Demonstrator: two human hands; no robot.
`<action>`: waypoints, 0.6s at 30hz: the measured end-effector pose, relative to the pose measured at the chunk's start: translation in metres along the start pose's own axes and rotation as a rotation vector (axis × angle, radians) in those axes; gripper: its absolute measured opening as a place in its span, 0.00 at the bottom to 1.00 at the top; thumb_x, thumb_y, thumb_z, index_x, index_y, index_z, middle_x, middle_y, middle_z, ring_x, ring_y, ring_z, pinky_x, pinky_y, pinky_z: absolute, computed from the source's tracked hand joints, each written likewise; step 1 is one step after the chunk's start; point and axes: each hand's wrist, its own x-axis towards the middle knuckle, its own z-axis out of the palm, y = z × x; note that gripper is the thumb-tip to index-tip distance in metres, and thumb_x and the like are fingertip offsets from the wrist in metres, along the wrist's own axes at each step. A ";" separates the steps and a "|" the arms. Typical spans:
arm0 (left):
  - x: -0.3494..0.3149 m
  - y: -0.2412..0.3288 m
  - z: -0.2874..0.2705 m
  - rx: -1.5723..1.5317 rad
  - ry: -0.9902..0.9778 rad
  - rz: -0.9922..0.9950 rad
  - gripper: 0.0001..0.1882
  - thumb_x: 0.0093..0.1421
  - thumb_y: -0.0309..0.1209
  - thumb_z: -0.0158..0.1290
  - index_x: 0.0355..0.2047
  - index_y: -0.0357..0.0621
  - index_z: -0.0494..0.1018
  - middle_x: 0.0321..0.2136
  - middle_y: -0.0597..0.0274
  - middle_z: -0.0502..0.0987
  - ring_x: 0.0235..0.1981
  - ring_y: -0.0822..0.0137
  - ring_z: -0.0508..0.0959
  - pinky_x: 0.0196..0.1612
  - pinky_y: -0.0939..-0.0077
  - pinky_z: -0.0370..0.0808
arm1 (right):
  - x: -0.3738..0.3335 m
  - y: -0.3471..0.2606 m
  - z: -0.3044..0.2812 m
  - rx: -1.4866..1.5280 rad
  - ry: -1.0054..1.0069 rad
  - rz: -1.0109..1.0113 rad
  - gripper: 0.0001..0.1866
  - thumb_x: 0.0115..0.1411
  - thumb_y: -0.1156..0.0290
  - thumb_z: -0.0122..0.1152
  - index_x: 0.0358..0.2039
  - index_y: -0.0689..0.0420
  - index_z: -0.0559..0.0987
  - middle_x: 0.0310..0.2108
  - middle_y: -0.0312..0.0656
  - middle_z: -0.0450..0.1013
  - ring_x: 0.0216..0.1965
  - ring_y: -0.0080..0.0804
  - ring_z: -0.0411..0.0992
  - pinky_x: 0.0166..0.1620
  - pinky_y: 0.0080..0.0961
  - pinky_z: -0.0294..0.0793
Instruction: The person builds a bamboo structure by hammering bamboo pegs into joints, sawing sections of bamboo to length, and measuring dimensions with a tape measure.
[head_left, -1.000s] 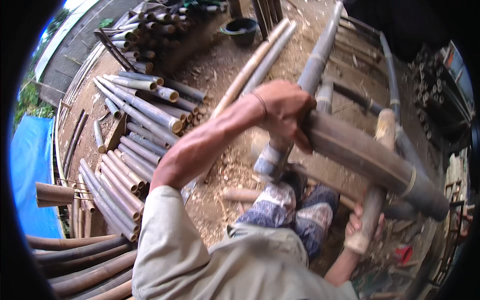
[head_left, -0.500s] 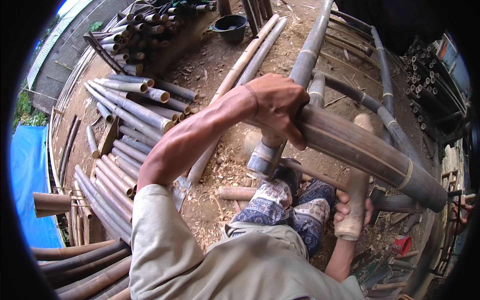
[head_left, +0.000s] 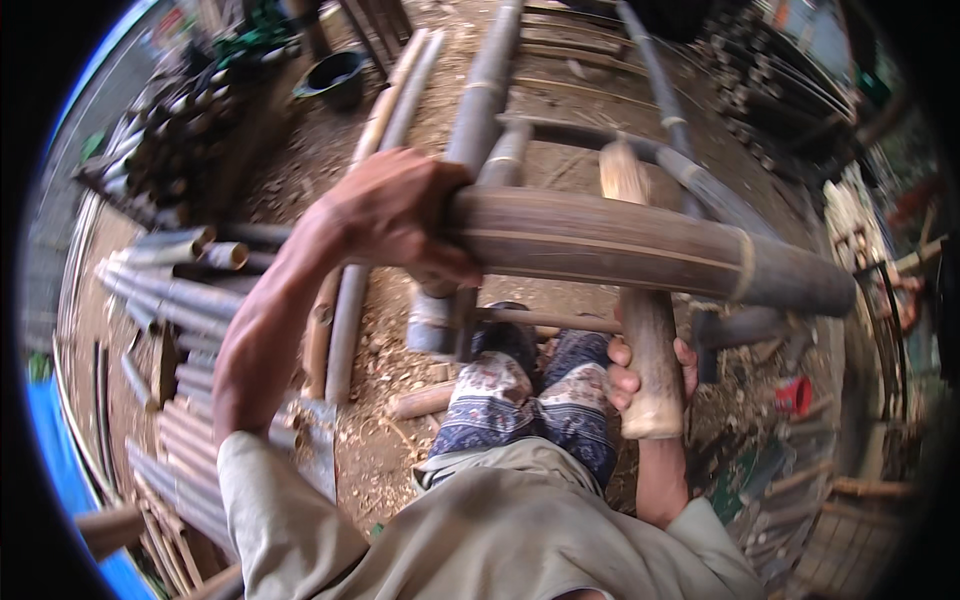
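Note:
My left hand (head_left: 405,215) is closed around the left end of a thick brown bamboo pole (head_left: 600,240), fingers bent over its edge. The pole lies crosswise in front of my body, its far right end grey. Beneath that hand hangs a short, bluish-grey bamboo section (head_left: 430,325). My right hand (head_left: 625,375) grips the lower part of a thick, round wooden club (head_left: 652,350) from behind, with fingertips showing on both sides. The club passes behind the pole and its pale tip shows above it. A thin rod (head_left: 560,322) reaches the club's left side; I cannot tell whether they are joined.
A grey bamboo frame (head_left: 480,100) with crosspieces extends ahead. Cut bamboo lengths (head_left: 180,290) lie stacked at left, more poles (head_left: 760,90) at far right. A dark bucket (head_left: 335,80) stands behind, and a small red container (head_left: 793,395) lies right. Wood shavings (head_left: 385,365) cover the ground.
The whole view has swung, so surroundings, pole and hands sit further left. The pole looks more level. Both hands keep their holds.

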 end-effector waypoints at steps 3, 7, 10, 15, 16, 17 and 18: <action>0.005 0.001 0.002 0.043 0.078 0.086 0.32 0.35 0.56 0.66 0.28 0.39 0.75 0.20 0.54 0.77 0.22 0.57 0.78 0.31 0.64 0.74 | 0.001 0.004 0.001 0.021 -0.069 -0.063 0.43 0.61 0.54 0.54 0.67 0.59 0.43 0.42 0.56 0.64 0.35 0.45 0.72 0.35 0.44 0.76; 0.016 0.014 0.001 0.031 0.057 0.069 0.32 0.33 0.53 0.67 0.28 0.38 0.75 0.20 0.53 0.77 0.23 0.53 0.78 0.32 0.60 0.73 | -0.016 0.010 -0.028 -0.079 0.026 -0.126 0.38 0.62 0.52 0.52 0.65 0.59 0.51 0.41 0.56 0.65 0.35 0.44 0.73 0.35 0.41 0.78; 0.013 0.016 0.000 -0.028 0.034 0.022 0.35 0.32 0.53 0.68 0.33 0.37 0.76 0.22 0.51 0.78 0.25 0.53 0.79 0.34 0.61 0.74 | -0.006 0.006 -0.005 0.088 -0.035 -0.053 0.33 0.59 0.52 0.54 0.52 0.69 0.62 0.41 0.55 0.67 0.36 0.44 0.75 0.35 0.41 0.82; 0.014 0.021 -0.008 -0.067 0.006 0.007 0.38 0.27 0.49 0.69 0.37 0.35 0.77 0.26 0.46 0.79 0.29 0.51 0.81 0.36 0.62 0.75 | -0.003 0.022 -0.020 -0.186 -0.001 -0.061 0.29 0.56 0.54 0.58 0.46 0.68 0.68 0.36 0.51 0.72 0.33 0.41 0.77 0.33 0.38 0.82; 0.017 0.021 -0.003 -0.066 -0.015 0.003 0.37 0.27 0.48 0.69 0.36 0.35 0.77 0.26 0.46 0.79 0.29 0.51 0.81 0.36 0.62 0.75 | -0.009 0.025 -0.029 -0.226 0.053 -0.046 0.31 0.56 0.53 0.57 0.47 0.68 0.66 0.36 0.51 0.71 0.33 0.40 0.76 0.34 0.37 0.82; 0.016 0.024 -0.003 -0.071 0.022 0.022 0.37 0.26 0.49 0.69 0.36 0.35 0.77 0.25 0.46 0.78 0.28 0.50 0.81 0.35 0.62 0.75 | -0.007 0.026 -0.034 -0.262 0.072 -0.017 0.32 0.56 0.52 0.57 0.49 0.68 0.65 0.37 0.51 0.70 0.34 0.40 0.76 0.34 0.36 0.82; 0.018 0.027 -0.003 -0.071 0.010 0.018 0.37 0.26 0.49 0.68 0.35 0.35 0.77 0.24 0.46 0.78 0.27 0.50 0.81 0.34 0.62 0.75 | -0.002 0.028 -0.031 -0.093 0.087 -0.003 0.32 0.57 0.50 0.55 0.48 0.68 0.66 0.39 0.51 0.70 0.35 0.39 0.76 0.34 0.36 0.82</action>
